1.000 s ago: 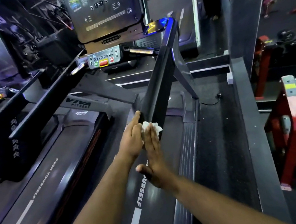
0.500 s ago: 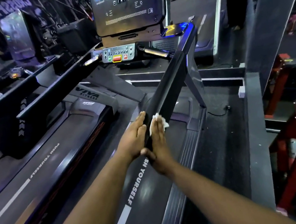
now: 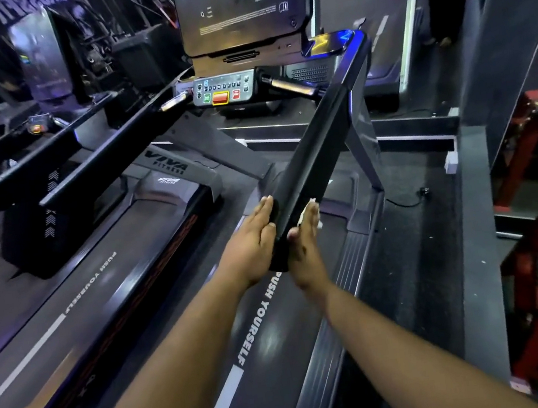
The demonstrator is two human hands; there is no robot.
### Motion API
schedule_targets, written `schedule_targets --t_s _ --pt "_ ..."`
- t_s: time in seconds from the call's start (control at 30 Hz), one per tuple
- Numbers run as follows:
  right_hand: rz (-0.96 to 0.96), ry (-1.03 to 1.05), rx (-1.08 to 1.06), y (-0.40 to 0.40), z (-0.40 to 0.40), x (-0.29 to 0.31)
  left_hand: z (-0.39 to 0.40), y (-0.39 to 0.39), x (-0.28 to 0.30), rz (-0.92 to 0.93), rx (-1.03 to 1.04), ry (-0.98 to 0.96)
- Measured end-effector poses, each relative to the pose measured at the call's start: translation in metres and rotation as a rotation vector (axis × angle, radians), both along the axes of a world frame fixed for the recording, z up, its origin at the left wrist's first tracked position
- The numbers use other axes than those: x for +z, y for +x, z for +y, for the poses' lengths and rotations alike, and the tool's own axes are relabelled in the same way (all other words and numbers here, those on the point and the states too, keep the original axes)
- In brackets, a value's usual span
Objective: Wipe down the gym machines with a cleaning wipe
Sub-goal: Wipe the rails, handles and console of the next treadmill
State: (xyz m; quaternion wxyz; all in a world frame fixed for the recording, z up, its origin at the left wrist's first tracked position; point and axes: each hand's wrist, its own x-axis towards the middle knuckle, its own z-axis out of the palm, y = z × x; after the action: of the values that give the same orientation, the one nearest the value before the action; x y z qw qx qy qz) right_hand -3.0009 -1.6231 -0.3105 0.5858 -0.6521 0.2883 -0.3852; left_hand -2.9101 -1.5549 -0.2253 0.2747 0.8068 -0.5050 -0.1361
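Both forearms reached forward over the treadmill belt (image 3: 173,322). The left hand (image 3: 252,240) lay flat, fingers straight, against the left side of the black handrail (image 3: 310,164). The right hand (image 3: 304,243), fingers also straight, pressed a white wipe (image 3: 313,211) against the rail's right side. Farther off sat the control panel (image 3: 224,88) and console (image 3: 240,5).

Head-worn view, forward and downward
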Motion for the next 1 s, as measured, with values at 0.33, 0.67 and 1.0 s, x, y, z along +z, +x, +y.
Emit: schedule_targets --t_s 0.33,0.67,1.0 --pt "0.007 -0.222 0.063 -0.004 0.024 0.002 -0.005 0.008 -0.003 0.042 -0.053 0.021" --pt "0.038 -0.472 0.073 -0.012 0.022 0.006 -0.005 0.004 0.002 0.073 -0.058 -0.004" --pt "0.138 -0.325 0.144 -0.003 -0.053 0.039 -0.010 0.000 0.014 -0.049 -0.005 0.213"
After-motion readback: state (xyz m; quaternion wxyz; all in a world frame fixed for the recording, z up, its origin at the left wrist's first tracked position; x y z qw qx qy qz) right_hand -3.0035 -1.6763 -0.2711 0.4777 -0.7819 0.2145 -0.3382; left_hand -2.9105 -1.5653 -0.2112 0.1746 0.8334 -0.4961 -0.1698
